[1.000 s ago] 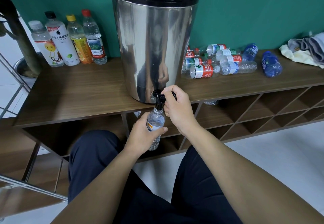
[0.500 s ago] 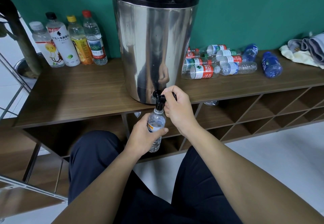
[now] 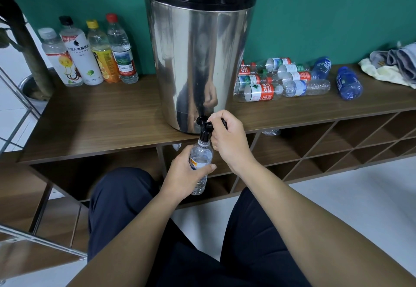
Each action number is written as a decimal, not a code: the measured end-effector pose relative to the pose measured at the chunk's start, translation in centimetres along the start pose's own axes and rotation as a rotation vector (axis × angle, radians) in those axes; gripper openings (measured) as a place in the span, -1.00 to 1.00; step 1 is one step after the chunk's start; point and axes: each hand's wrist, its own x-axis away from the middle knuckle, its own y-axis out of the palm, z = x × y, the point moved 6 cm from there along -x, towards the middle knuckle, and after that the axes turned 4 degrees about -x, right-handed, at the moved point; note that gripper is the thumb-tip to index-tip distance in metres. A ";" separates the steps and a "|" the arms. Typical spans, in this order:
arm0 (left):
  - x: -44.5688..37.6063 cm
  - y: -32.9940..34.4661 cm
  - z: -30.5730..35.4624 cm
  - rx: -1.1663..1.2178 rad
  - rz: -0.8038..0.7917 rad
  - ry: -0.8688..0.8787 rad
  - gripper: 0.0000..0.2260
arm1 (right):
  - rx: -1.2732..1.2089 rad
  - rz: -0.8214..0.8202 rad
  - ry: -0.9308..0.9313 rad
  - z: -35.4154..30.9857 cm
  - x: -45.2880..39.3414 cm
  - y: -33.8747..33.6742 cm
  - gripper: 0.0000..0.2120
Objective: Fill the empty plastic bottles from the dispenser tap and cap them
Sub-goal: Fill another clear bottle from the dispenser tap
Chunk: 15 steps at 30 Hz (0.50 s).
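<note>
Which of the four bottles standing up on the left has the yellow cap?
The orange-labelled plastic bottle, third from the left, between the black-capped bottle and the red-capped bottle; the leftmost bottle has a whitish cap.

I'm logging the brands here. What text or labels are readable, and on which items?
"农夫山泉", partly legible, sideways: red-labelled bottle lying in front of the pile.
Black Chinese lettering, too blurred to quote: standing black-capped white-labelled bottle.
Yellow label, unreadable: bottle in the left hand.
Other labels: too small or blurred.
Dispenser: no text.
</note>
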 end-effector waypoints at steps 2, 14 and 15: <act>0.0 0.0 0.0 0.005 -0.002 -0.002 -0.55 | -0.005 0.000 0.003 0.0 0.0 0.0 -0.80; 0.0 0.0 0.0 0.017 -0.006 0.001 -0.55 | 0.004 -0.003 0.004 0.1 -0.1 0.0 -0.79; 0.0 0.0 0.0 0.016 -0.006 0.002 -0.55 | 0.003 -0.003 0.004 0.1 -0.1 0.0 -0.79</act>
